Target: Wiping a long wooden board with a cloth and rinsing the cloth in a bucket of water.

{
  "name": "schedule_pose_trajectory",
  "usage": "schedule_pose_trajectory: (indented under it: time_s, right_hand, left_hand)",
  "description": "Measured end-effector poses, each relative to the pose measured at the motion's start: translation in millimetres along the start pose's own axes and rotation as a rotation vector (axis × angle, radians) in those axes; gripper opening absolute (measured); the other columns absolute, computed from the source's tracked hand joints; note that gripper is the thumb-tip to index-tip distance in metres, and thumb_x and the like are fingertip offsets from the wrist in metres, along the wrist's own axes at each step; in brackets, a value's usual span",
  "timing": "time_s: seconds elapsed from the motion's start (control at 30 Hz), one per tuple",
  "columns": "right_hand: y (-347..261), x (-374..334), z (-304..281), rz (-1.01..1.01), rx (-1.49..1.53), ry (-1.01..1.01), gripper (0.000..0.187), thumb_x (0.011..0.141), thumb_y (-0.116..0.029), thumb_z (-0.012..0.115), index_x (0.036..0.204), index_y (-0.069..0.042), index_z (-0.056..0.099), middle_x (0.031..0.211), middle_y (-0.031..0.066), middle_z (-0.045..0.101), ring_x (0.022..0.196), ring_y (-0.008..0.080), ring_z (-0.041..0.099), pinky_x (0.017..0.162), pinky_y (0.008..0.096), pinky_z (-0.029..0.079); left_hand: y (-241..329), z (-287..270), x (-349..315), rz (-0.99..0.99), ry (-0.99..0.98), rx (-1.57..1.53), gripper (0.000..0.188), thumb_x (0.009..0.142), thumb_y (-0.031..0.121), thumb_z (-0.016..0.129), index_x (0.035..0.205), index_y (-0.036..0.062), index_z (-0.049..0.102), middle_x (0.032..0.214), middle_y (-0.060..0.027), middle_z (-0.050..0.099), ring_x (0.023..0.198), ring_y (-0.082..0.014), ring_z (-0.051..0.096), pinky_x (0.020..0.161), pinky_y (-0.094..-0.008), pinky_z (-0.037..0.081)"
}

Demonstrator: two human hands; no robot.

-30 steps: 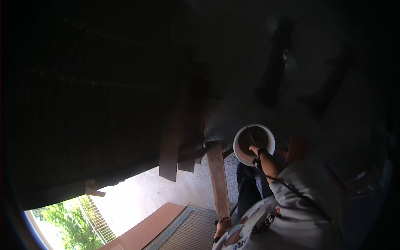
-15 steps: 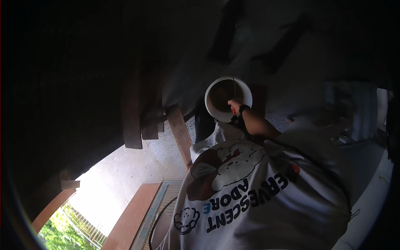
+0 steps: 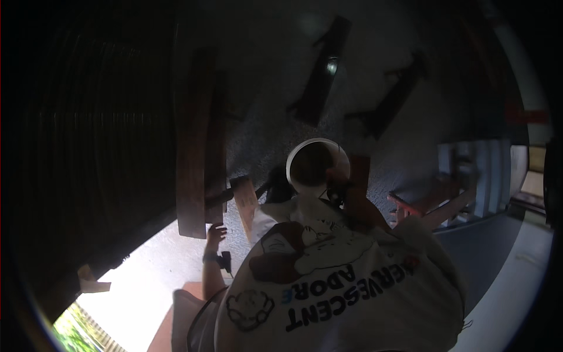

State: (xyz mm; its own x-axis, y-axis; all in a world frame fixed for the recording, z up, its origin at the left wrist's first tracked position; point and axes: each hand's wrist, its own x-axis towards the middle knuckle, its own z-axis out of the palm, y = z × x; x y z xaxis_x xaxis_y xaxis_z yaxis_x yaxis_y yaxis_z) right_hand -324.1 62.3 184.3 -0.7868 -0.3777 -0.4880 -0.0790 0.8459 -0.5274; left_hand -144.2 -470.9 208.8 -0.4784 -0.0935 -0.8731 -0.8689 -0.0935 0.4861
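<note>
A white bucket (image 3: 290, 175) hangs or stands in front of my body; its dim inside is hard to read. My right hand (image 3: 336, 177) is in shadow at the bucket's near right side, closed on its thin wire handle. On the left, my left hand (image 3: 216, 233) is raised with nothing in it and its fingers apart. It is close to the lower end of a long dark wooden bench (image 3: 192, 217); whether they touch I cannot tell. A dark band with a small dark object is on the left wrist.
Two dark low benches, one (image 3: 322, 76) ahead and another (image 3: 394, 97) to its right, stand on the grey floor. A short wooden board (image 3: 243, 196) lies left of the bucket. At right are a reddish wooden frame (image 3: 431, 205) and pale slats (image 3: 484, 176). Bright daylight enters lower left.
My left hand has come into view at the left. The bucket and my right hand sit slightly lower in the picture, and the view has shifted, showing more of the benches and the reddish frame.
</note>
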Motion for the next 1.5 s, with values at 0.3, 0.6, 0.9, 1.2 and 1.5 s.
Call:
schedule_pose_trajectory:
  time_s: [0.3,0.6,0.9,1.2,1.5]
  right_hand:
    - [-5,0,-29,0.219,0.586,0.038,0.019,0.073,-0.021,0.063,0.071,-0.004,0.053,0.063,0.0075,0.055,0.056,0.0201,0.056,0.053,0.0363,0.047]
    - [-50,-12,-67,0.376,0.865,-0.047,0.015,0.081,-0.021,0.056,0.085,-0.006,0.053,0.071,0.0102,0.056,0.067,0.024,0.059,0.06,0.0374,0.049]
    - [56,-7,-70,-0.501,-0.619,-0.011,0.023,0.075,-0.015,0.057,0.09,0.002,0.053,0.083,0.0166,0.058,0.076,0.0326,0.058,0.069,0.036,0.047]
    - [-48,10,-134,0.399,1.093,-0.113,0.022,0.07,0.001,0.055,0.088,-0.006,0.044,0.073,0.0053,0.05,0.074,0.015,0.052,0.064,0.0258,0.041]
    - [-26,64,-165,0.439,1.513,-0.096,0.024,0.084,-0.016,0.049,0.061,-0.012,0.045,0.053,0.0035,0.043,0.059,0.0204,0.047,0.064,0.0347,0.04]
  left_hand:
    - [146,36,48,0.1,-0.113,0.467,0.021,0.086,0.027,0.053,0.098,0.0111,0.058,0.079,-0.0021,0.061,0.066,-0.011,0.056,0.055,-0.0254,0.044]
    - [108,21,101,0.718,0.094,0.468,0.02,0.088,0.025,0.051,0.092,0.0076,0.061,0.072,-0.0016,0.062,0.063,-0.0083,0.056,0.053,-0.0228,0.043]
    - [227,30,56,0.487,-0.053,-0.24,0.034,0.073,0.012,0.06,0.106,0.005,0.06,0.093,-0.0101,0.063,0.081,-0.0228,0.061,0.07,-0.0301,0.05]
    - [261,15,122,0.556,0.18,-0.818,0.021,0.077,0.011,0.055,0.096,0.0028,0.061,0.095,-0.0138,0.064,0.088,-0.025,0.063,0.073,-0.0314,0.051]
    - [241,5,129,0.489,0.998,0.128,0.02,0.077,0.023,0.055,0.089,0.0109,0.065,0.09,-0.0158,0.065,0.09,-0.0332,0.061,0.077,-0.0407,0.049]
